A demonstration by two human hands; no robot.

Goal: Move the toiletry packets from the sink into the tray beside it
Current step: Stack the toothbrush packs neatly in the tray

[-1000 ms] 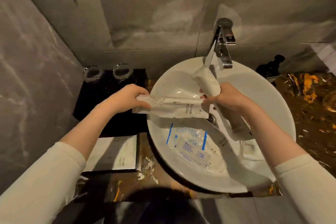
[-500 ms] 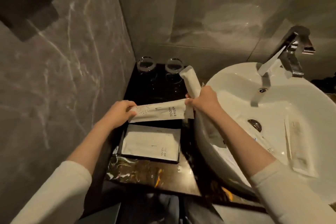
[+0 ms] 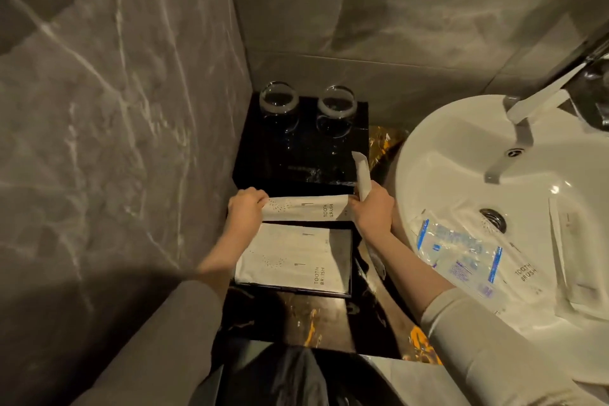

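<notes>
While stretched level above the far edge of the black tray [image 3: 350, 260], toothbrush packet [image 3: 304, 207] pinched at its left end by left hand [image 3: 245, 209], at its right end by right hand [image 3: 374, 212]. Also gripped in right hand's curled fingers: narrow white sachet [image 3: 362, 175], standing upright. Already flat inside the tray: two more toothbrush packets [image 3: 293, 257]. Left in the white sink [image 3: 425, 148]: clear blue-printed packets [image 3: 461, 254], another toothbrush packet [image 3: 524, 269], long white sachets [image 3: 575, 254]. Behind the tray, on a black stand [image 3: 303, 158]: two drinking glasses [image 3: 278, 102].
</notes>
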